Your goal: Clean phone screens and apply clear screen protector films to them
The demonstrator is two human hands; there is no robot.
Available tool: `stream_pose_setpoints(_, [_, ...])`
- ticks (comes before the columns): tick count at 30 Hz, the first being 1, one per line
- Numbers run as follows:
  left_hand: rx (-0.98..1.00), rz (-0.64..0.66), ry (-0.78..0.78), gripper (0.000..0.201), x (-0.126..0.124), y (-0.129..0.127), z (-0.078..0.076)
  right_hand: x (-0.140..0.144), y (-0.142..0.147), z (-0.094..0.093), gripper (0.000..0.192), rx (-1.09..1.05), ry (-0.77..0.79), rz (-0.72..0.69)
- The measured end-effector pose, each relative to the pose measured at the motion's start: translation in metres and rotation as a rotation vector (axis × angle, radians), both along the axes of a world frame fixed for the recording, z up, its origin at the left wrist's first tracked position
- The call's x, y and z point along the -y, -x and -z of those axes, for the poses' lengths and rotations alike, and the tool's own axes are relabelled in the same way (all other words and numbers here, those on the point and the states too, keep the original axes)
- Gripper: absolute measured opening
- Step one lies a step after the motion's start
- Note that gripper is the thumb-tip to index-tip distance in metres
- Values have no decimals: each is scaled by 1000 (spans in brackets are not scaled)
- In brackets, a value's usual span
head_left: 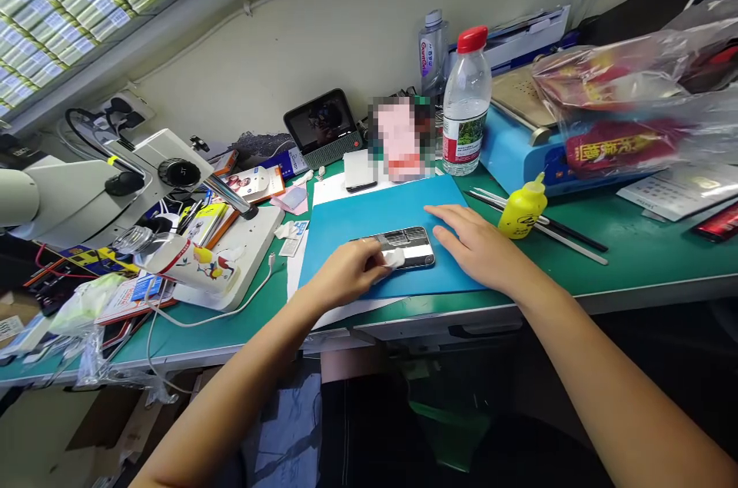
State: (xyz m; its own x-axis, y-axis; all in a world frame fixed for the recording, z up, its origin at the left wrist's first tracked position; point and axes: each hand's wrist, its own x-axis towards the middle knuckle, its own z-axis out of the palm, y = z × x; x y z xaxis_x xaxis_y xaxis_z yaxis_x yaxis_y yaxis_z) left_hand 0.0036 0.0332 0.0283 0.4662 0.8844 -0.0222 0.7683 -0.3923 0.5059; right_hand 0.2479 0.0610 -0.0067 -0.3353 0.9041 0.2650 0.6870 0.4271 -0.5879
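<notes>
A smartphone (410,245) lies flat on a blue work mat (369,219), its glossy screen reflecting light. My left hand (346,273) presses a small white wipe (393,258) against the phone's left end, fingers closed on the wipe. To the right of the phone, my right hand (476,246) rests flat on the mat with fingers spread, its fingertips touching the phone's right edge.
A microscope (86,188) on a white base stands at the left among clutter and cables. A yellow squeeze bottle (522,207), thin tools (542,230), a water bottle (466,107), a small screen (323,127) and a blue machine (519,150) under plastic bags ring the mat.
</notes>
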Motion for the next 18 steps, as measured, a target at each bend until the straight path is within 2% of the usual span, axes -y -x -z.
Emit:
stream_pose_setpoints(5, [51,53,26,23,-8,-40,0,1,0,0,54,-35,10,9])
stream_pose_setpoints(10, [102,49,61,23,-17,-63,-2,-1,-1,2,53,-43,5,7])
stream_pose_setpoints(14, [102,22,79,23,-19,-64,-4,0,-2,2,52,-40,9,13])
stream_pose_setpoints(18, [78,-28,118,23,-16,-49,-5,2,-2,-1,51,-31,9,13])
